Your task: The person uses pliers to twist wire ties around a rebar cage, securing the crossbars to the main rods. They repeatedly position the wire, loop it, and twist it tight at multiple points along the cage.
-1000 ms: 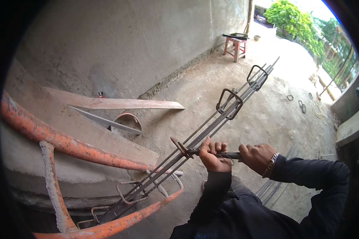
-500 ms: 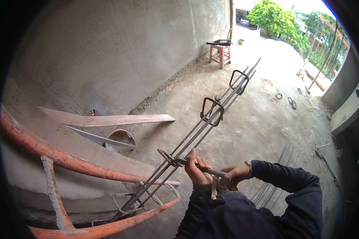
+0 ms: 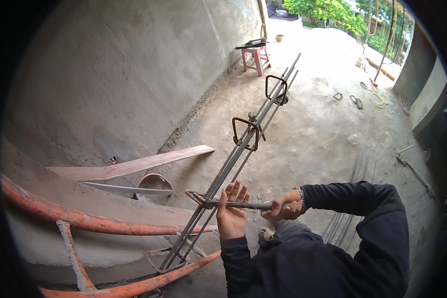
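Observation:
Several long steel rebars (image 3: 232,155) run diagonally as a narrow bundle, with bent square stirrups around them. An upper stirrup (image 3: 256,134) and a farther stirrup (image 3: 276,89) stand out from the bars. At the nearest of these, a stirrup (image 3: 196,196) meets the end of a steel lever bar (image 3: 256,205); the exact contact is hidden. My right hand (image 3: 286,204) is closed around the bar's thicker handle end. My left hand (image 3: 233,212) is open, fingers stretched out, with the bar lying across its palm beside the thumb.
Orange rusty tube frame (image 3: 92,223) supports the bundle's lower end at left. Planks (image 3: 134,162) and a round bucket (image 3: 156,182) lie by the wall. A red stool (image 3: 256,60) stands farther back. Loose rebars (image 3: 350,198), stirrups (image 3: 356,102) and a hose (image 3: 380,101) are at right.
My left hand has loosened from around the bar, its fingers now spread. My right hand still grips the handle, and the bar lies more level. The view has shifted slightly.

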Motion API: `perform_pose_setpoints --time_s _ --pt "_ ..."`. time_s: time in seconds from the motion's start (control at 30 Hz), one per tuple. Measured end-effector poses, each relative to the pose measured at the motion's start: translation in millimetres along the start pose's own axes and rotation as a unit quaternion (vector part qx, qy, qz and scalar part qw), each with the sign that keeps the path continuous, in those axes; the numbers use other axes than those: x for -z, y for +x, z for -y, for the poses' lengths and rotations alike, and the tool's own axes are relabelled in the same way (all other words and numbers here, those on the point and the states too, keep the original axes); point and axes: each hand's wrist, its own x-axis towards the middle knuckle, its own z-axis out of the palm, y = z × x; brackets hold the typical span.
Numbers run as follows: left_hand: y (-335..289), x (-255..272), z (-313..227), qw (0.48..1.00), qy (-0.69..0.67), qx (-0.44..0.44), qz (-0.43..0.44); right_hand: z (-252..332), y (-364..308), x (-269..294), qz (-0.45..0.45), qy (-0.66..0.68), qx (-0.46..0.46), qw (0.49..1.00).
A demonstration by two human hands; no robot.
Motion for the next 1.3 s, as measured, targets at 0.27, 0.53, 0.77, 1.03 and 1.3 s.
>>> perform_pose_setpoints --time_s 0.27,0.53,0.77,1.03,1.3 --pt "2 2 15 0.990 -0.002 -0.090 -0.106 -36 26 63 -0.072 -0.252 0.138 0.955" --pt "-5 -18 79 0.980 0.172 -0.070 -0.075 -101 6 31 -0.528 -0.679 0.301 0.412" --pt "-24 12 142 0.993 0.058 0.092 -0.034 -158 -18 39 -0.559 -0.387 0.350 0.645" --pt "-25 5 173 0.993 -0.026 0.072 -0.089 -149 -63 75 -0.289 -0.164 0.383 0.862" --pt "-15 -24 244 0.997 0.023 -0.068 -0.035 -133 -161 71 -0.284 -0.340 0.304 0.844"
